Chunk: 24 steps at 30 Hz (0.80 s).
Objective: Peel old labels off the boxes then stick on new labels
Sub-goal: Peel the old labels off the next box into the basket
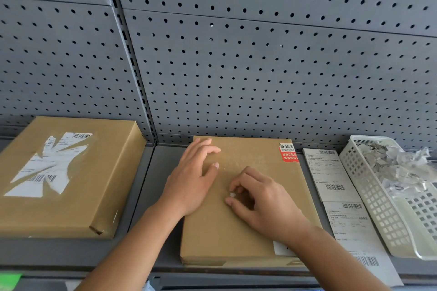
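Head view. A grey metal shelf [151, 172] backed by a perforated pegboard panel [236, 66] carries all the items.

1. The centre cardboard box [212, 231] lies flat on the shelf, directly in front of the person. Most of its top face is bare. A red-and-white sticker [288, 152] sits at the far right corner. A white label remnant [281, 249] shows at the near right edge, partly hidden by the right forearm.
2. Hands:
   - The left hand [191, 179] lies palm down on the far left part of the box top, fingers extended and spread, grasping nothing.
   - The right hand [262, 198] rests on the middle of the box top with fingers curled. Thumb and forefinger pinch a small white label scrap [233, 195] at the box surface.
3. A second cardboard box [59, 210] lies flat on the left, apart from the centre box. Its top face carries a torn shipping label [47, 165] with barcodes, of which only jagged strips remain.
4. A strip of printed labels [340, 196] with barcodes lies flat just beside the right edge of the centre box, running from far to near.
5. A white perforated plastic basket [369, 186] stands to the right of the strip. It holds crumpled paper scraps [402, 160].
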{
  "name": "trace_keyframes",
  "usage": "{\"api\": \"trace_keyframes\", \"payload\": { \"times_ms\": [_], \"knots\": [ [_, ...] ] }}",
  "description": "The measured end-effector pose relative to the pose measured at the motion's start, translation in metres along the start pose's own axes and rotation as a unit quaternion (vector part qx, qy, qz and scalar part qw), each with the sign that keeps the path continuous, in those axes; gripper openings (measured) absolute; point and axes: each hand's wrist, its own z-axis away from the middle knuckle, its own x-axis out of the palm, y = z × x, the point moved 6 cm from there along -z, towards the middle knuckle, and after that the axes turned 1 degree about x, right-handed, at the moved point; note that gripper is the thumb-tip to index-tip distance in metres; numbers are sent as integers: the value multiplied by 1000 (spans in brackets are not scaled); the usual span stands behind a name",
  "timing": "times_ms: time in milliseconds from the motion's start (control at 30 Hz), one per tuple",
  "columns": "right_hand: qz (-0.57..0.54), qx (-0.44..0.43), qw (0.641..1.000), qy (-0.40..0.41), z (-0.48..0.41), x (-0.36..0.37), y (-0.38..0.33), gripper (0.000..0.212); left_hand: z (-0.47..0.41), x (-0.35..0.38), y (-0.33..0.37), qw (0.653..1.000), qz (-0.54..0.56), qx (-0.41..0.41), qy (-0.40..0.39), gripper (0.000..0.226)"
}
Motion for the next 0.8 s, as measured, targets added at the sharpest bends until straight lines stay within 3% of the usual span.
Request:
{"api": "trace_keyframes", "payload": {
  "times_ms": [267,400,633,800],
  "knots": [
    [61,-4,998,15,-2,5,2,22,0,0,-1,1000,1,3,2,29],
    [8,34,999,24,-4,0,7,29,0,0,0,1000,-2,0,-2,29],
    [-67,30,997,3,-2,-7,7,10,1,0,1,1000,-4,-4,-5,29],
    [-92,47,994,23,-2,-13,11,16,1,0,1,1000,-3,-8,-7,29]
  ]
}}
